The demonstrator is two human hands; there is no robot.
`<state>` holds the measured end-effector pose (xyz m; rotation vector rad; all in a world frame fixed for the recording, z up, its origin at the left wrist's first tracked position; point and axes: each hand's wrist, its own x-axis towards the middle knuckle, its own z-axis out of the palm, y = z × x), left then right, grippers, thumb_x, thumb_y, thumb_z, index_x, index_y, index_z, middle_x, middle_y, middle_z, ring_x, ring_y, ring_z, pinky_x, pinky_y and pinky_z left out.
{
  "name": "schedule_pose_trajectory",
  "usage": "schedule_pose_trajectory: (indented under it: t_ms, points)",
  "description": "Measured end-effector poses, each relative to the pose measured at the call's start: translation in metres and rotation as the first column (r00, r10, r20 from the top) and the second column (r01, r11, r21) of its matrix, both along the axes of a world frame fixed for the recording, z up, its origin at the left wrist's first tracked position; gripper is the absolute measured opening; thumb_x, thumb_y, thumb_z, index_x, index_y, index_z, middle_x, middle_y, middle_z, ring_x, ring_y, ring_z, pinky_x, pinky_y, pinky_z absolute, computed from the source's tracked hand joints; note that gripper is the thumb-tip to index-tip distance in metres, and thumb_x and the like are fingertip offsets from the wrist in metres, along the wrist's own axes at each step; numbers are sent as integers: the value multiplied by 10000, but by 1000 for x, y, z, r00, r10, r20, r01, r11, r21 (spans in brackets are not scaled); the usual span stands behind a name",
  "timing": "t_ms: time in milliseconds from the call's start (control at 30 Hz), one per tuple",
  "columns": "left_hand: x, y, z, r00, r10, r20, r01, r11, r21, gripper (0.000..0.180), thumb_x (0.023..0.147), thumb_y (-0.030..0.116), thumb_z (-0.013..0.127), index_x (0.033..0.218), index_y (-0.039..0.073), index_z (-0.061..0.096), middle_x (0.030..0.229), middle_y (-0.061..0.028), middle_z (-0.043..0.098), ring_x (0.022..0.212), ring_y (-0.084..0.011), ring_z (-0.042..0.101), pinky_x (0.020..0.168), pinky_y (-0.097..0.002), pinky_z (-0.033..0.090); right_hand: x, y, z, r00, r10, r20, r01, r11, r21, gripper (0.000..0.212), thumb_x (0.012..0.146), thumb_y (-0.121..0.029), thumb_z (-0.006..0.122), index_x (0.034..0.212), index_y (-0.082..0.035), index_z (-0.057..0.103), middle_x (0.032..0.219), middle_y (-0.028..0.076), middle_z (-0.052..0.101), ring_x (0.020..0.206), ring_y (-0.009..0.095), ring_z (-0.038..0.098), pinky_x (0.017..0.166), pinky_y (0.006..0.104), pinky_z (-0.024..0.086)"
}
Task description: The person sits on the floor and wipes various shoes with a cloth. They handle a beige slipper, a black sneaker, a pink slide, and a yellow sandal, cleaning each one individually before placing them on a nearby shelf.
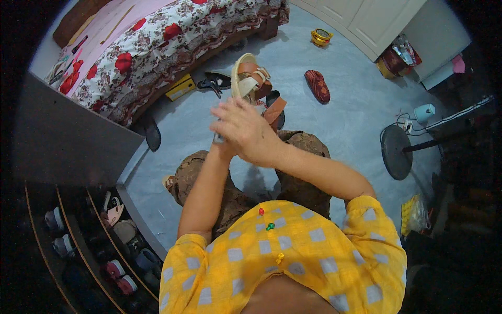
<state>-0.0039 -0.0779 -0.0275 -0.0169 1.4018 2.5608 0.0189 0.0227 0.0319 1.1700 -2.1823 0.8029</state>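
A sandal [241, 78] with a cream sole and brown and white straps stands up beyond my two hands, its near end hidden behind them. My right hand [251, 133] crosses over in front, its fingers stretched to the left and a little blurred. Beneath it lies my left hand [224, 149], mostly covered, so its fingers do not show; the sandal appears to rest in its grip. A loose brown flap [275, 110] shows just right of my hands. A small grey piece of something [218, 137] peeks out by my left wrist.
Dark shoes [212, 83] and a yellow box [181, 88] lie by the bed [157, 49]. A red patterned slipper [317, 86] sits on the floor, with a gold pot [321, 37] farther off. A shoe rack [78, 246] stands left, a round black base [396, 152] right.
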Motion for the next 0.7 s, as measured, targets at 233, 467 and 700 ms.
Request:
schedule_pose_trajectory:
  t_ms: [233, 467, 700]
  points:
    - [-8, 0, 20, 989, -145, -14, 139, 910, 391, 652, 938, 598, 221, 1347, 116, 381, 1223, -82, 523, 1127, -242, 522, 957, -420, 455, 47, 6, -11, 905, 336, 260, -307, 940, -147, 346, 698, 20, 597, 1036, -47, 573, 1129, 133, 577, 1073, 325, 543, 906, 426, 423]
    - [-16, -19, 16, 957, -288, 29, 163, 621, 766, 627, 903, 570, 400, 1328, 110, 417, 1184, -173, 522, 1074, -325, 530, 888, -441, 491, 64, 34, -10, 594, 407, 694, -282, 913, -294, 267, 806, -50, 545, 1072, -37, 549, 1056, 139, 606, 973, 299, 590, 819, 369, 477]
    - [-14, -17, 7, 975, -212, -70, 205, 721, 662, 504, 906, 370, 434, 1217, -26, 459, 1069, -199, 570, 946, -336, 594, 823, -454, 528, 39, 37, 2, 714, 486, 504, 244, 502, -830, 216, 917, -67, 479, 1122, -33, 538, 1235, 132, 542, 1165, 212, 492, 971, 353, 383]
